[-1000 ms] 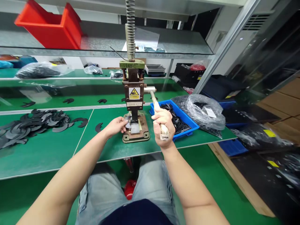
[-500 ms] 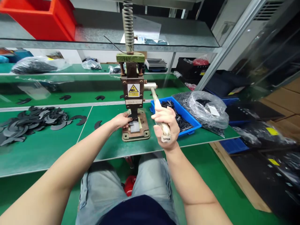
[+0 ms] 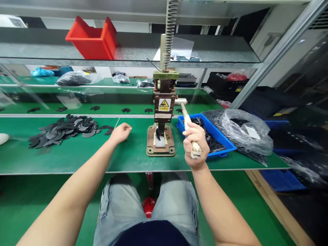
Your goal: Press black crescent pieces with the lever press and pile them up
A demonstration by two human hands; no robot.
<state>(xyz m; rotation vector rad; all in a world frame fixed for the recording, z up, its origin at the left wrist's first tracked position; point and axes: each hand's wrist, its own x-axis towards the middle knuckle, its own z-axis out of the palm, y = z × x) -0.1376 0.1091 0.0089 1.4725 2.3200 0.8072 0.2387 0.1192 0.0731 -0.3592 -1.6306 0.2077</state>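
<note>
Dark piece (image 3: pixel 158 134) under the press (image 3: pixel 165 94), large heap (image 3: pixel 64 131) apparently yet to do

At mid-left of the frame, the heap of dark crescents on the green bench (image 3: pixel 135 153), judged unworked. Above, toward upper left, a clear bag (image 3: pixel 77 79) with dark contents; higher, a red bin (image 3: pixel 92 49), its floor hidden by the angle. Left of centre, left hand (image 3: pixel 122 132) with fingers loosely curled, near a lone crescent (image 3: pixel 107 129); nothing visible in the grasp, though impossible to tell what the curl might hide.

Near centre, the dark piece on the press base (image 3: pixel 150 140), seemingly placed; contact with the ram (image 3: pixel 161 127) unclear, pressing perhaps not finished. Right of centre, right hand (image 3: pixel 196 147) wrapped round the lever handle (image 3: pixel 186 119). Just beyond, a blue tray (image 3: pixel 221 152) heaped with dark pieces, possibly finished ones. Farther right, a bulky plastic bag (image 3: pixel 256 147), dark contents and a white label (image 3: pixel 252 132) showing.
</note>
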